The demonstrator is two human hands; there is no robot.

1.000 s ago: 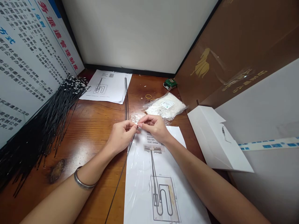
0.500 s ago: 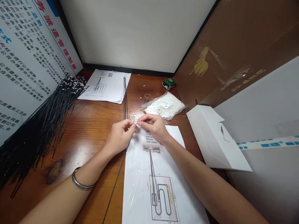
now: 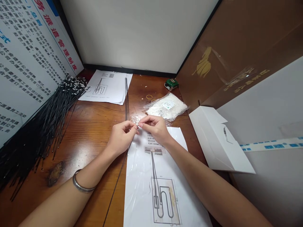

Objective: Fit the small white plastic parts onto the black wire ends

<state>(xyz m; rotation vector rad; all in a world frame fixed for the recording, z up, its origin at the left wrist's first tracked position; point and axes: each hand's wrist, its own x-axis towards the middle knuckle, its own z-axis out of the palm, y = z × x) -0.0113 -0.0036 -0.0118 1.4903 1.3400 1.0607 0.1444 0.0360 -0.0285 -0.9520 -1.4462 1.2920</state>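
Note:
My left hand (image 3: 124,134) is closed in a pinch above the top of the printed drawing sheet (image 3: 139,189). A thin black wire (image 3: 115,189) runs out from under it toward the lower left; its end appears to be between the fingertips. My right hand (image 3: 155,127) meets it, thumb and index finger pinched on something too small to make out. Just behind the fingertips lies a clear plastic bag with small shiny pieces (image 3: 134,119). Several black wires (image 3: 127,97) stretch away beyond my left hand.
A big bundle of black wires with white tips (image 3: 52,119) lies at left. More printed sheets (image 3: 113,91) lie at the back. A bag of white pieces (image 3: 165,107), a yellow rubber band (image 3: 149,97) and a green tape measure (image 3: 171,84) sit behind; a white box (image 3: 213,138) stands right.
My hands stay together in nearly the same place. The fingertips have shifted very slightly, and the lower end of the black wire has moved a little left.

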